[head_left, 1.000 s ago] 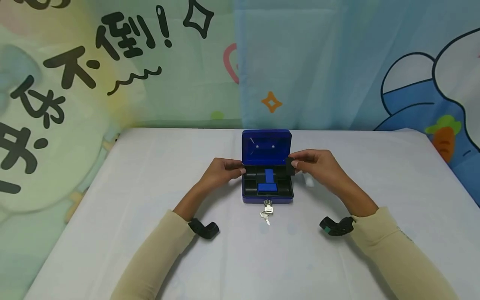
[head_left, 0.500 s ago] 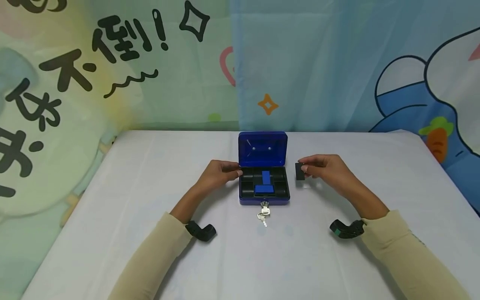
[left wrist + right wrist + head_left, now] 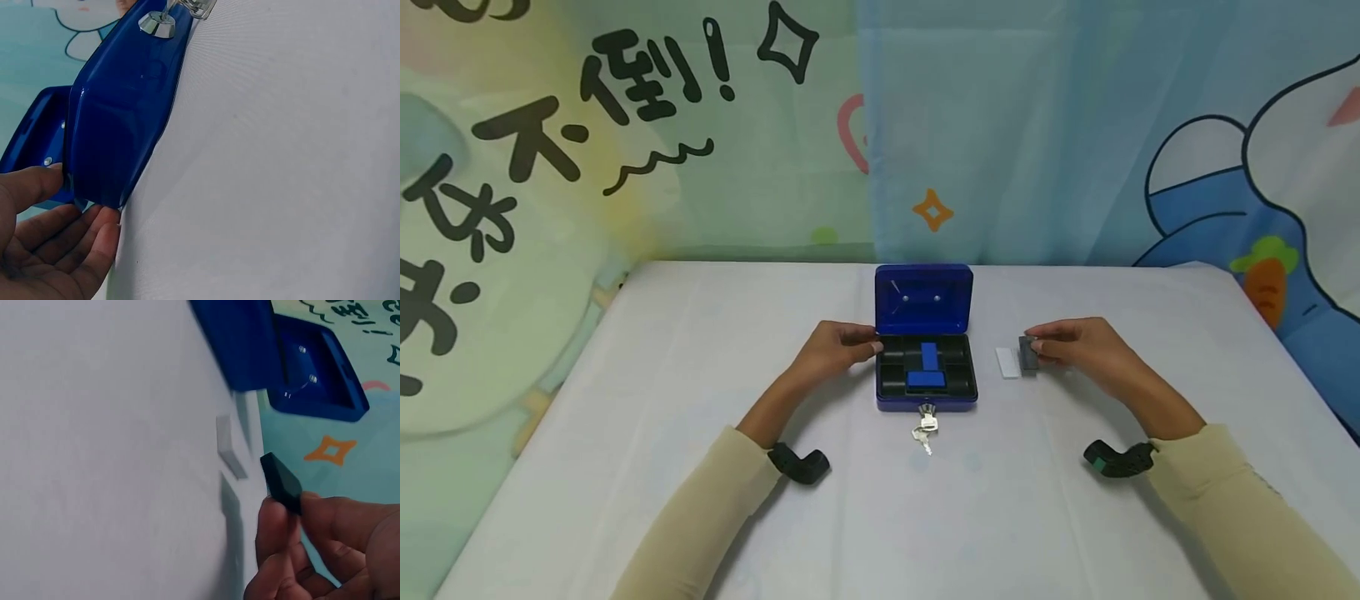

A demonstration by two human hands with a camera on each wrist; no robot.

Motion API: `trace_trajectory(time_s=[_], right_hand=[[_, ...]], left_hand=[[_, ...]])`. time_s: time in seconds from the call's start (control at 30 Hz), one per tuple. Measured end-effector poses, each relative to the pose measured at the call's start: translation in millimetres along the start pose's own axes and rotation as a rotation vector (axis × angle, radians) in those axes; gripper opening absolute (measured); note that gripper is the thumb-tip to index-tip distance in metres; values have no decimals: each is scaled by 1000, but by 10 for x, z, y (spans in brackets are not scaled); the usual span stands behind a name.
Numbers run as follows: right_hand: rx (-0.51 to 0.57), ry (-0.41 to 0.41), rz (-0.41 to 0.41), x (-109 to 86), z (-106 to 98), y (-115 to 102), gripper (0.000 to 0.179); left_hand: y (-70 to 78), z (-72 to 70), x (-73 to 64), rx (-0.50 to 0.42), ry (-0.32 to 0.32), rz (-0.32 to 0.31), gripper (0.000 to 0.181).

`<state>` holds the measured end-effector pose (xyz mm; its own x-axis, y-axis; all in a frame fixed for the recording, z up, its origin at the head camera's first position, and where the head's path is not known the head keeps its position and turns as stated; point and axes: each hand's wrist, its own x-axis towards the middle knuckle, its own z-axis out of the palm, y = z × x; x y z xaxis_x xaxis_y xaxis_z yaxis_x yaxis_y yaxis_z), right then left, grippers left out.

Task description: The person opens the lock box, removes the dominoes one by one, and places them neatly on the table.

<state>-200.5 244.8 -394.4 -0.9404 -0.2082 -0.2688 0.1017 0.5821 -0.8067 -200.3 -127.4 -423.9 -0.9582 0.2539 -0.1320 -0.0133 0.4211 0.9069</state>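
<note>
A blue cash box (image 3: 891, 404) stands on the table with its lid (image 3: 922, 292) raised. Two blue blocks, one upright (image 3: 929, 356) and one crosswise (image 3: 926, 379), lie in its black tray (image 3: 892, 385). Keys (image 3: 922, 435) hang from the front lock. My left hand (image 3: 833, 350) holds the box at its rear left corner, thumb at the rim and fingers against the side (image 3: 100, 156). To the right of the box, my right hand (image 3: 1086, 346) pinches a small black rectangular block (image 3: 282, 483) between thumb and fingers, above the table. Beside it lies a white block (image 3: 1007, 363).
White cloth covers the table (image 3: 865, 517). Behind it hangs a printed curtain (image 3: 1037, 142). Each wrist wears a black camera mount, one left (image 3: 800, 464) and one right (image 3: 1120, 459).
My right hand has moved right with the black block, away from the tray's right side and past the white block, which now shows fully. The left hand stays at the box corner.
</note>
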Motion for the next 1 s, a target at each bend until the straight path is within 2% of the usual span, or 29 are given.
trace_trajectory(time_s=[0.27,0.67,1.0], right_hand=[[11,-24,64,14,-93,142,44],[-161,16,75,61,4,29,37],[-173,26,75,124,83,-28,34]], left_hand=[[-8,31,24,5,-8,9,38],[32,26,9,-3,-1,-3,38],[-11,14,20,-21,-5,6,39]])
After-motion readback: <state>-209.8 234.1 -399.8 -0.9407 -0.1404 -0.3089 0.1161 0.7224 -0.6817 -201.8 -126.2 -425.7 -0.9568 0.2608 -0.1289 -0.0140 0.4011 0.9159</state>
